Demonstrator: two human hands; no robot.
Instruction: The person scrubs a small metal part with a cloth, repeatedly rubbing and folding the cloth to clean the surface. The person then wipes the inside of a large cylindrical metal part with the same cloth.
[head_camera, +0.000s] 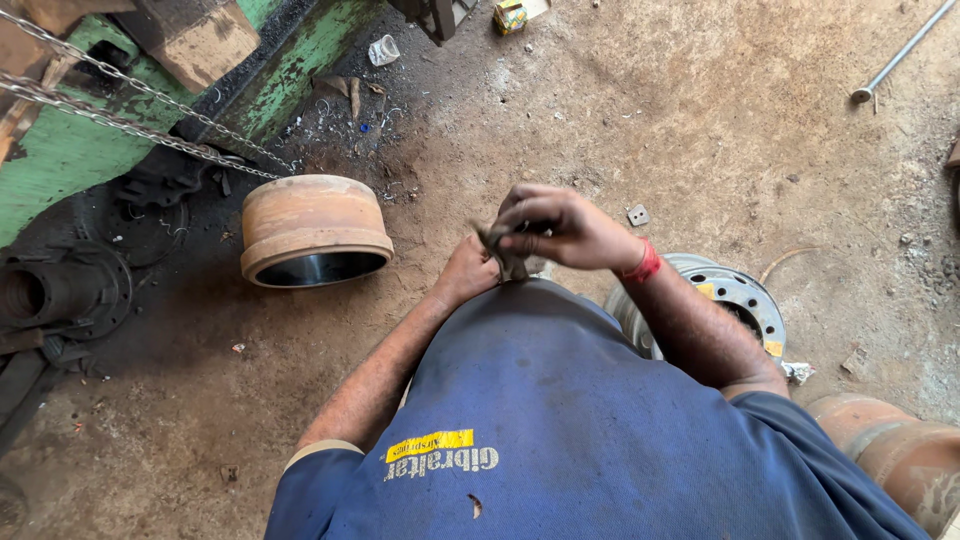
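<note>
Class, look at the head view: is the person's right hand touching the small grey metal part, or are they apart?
Touching. The head view shows the right hand with its fingers closed around the small grey metal part, held against the left hand.

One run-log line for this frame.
left hand: under metal part | right hand: fingers grip part | nearby: brake drum, wheel rim, dirt floor

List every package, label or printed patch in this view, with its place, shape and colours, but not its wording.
Small carton: top edge on the dirt floor, boxy, yellow with green and red.
Crumpled clear wrapper: floor beside the green frame, whitish, transparent.
Shirt print: on the blue shirt's back, a yellow bar with pale lettering.
Yellow stickers: on the grey wheel rim, small patches.
</note>
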